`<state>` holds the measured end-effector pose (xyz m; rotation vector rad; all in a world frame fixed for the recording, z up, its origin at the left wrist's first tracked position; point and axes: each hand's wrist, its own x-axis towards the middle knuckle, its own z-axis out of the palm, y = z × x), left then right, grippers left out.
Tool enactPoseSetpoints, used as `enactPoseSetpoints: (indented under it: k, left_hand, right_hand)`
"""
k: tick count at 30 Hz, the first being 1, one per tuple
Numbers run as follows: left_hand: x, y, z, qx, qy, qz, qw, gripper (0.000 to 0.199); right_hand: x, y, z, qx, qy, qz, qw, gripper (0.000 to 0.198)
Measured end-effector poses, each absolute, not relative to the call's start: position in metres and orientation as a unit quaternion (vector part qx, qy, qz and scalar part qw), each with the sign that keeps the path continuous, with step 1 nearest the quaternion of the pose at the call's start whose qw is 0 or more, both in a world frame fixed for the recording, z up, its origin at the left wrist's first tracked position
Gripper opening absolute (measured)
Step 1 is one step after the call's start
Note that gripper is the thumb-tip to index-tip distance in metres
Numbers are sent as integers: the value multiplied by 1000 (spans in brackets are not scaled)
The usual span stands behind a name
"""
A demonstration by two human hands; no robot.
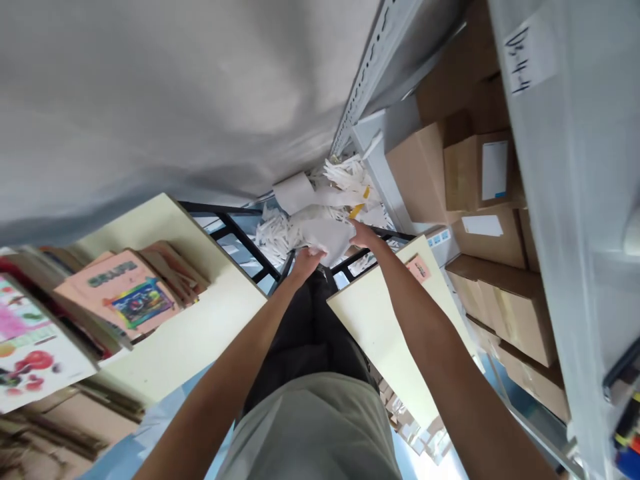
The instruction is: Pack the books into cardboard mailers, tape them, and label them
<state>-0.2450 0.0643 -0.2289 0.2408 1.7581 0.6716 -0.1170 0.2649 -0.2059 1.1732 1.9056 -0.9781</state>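
Note:
Both arms reach forward and down to a pale, crumpled white sheet [327, 239], which looks like paper or thin plastic. My left hand [306, 262] pinches its near left edge, the fingers closed. At the upper right edge of the sheet, my right hand [363, 236] is closed on it too. Around and behind the sheet lies a heap of white paper strips [345, 175], with another flat white piece [294, 192] on its left. A yellow strip [357, 211] shows among them, just beyond my right hand.
Cream boards [210, 327] on black metal frames [250, 243] flank my legs. Books [135, 290] lie on the left board; a small pink booklet [419, 268] lies on the right one. Cardboard boxes [475, 173] fill grey shelving [545, 200] on the right. A grey wall [175, 87] rises ahead.

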Motion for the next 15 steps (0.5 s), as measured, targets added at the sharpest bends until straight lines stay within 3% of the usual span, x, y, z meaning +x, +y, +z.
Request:
enactPoseSetpoints:
  k: [2, 5, 12, 15]
  left_hand:
    - [-248, 57, -204, 113, 744, 300, 586, 25]
    - [-254, 45, -171, 132, 734, 314, 587, 24]
    - [-261, 23, -104, 167, 708, 367, 580, 21]
    - [-261, 16, -83, 180, 693, 390, 579, 21]
  right_hand:
    - [-116, 267, -189, 438, 724, -415, 335, 105]
    - [-119, 267, -164, 419, 712, -453, 336, 103]
    - [-135, 269, -108, 363, 712, -477, 366, 47]
    - [-138, 271, -91, 370, 717, -498, 317, 63]
